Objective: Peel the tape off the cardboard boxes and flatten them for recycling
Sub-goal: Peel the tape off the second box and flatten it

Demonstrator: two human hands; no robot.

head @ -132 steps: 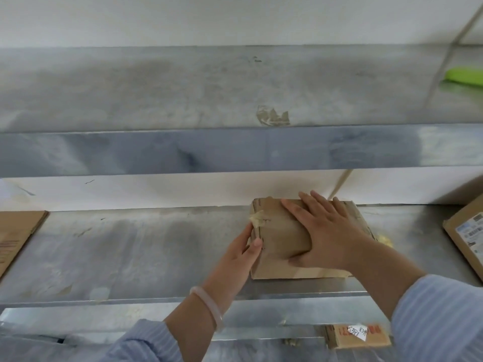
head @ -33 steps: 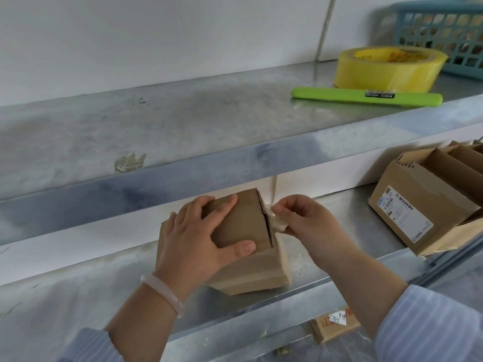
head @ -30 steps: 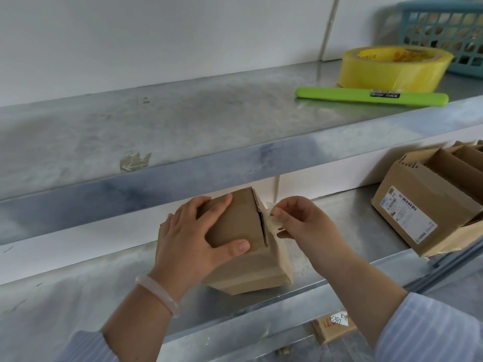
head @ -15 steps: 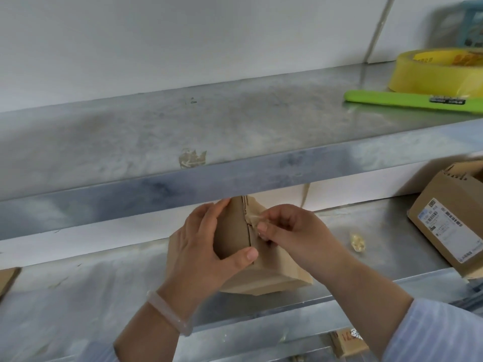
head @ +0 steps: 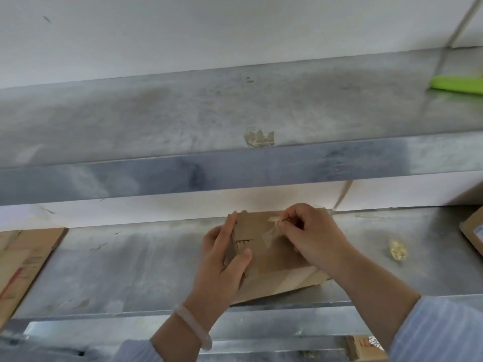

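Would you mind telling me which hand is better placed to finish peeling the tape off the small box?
The right hand: its fingertips already pinch the tape on the box. The left hand grips the box's left edge, steadying it.

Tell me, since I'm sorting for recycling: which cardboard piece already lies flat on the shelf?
The flattened cardboard at the far left; the small box is between both hands, the right hand pinching its tape.
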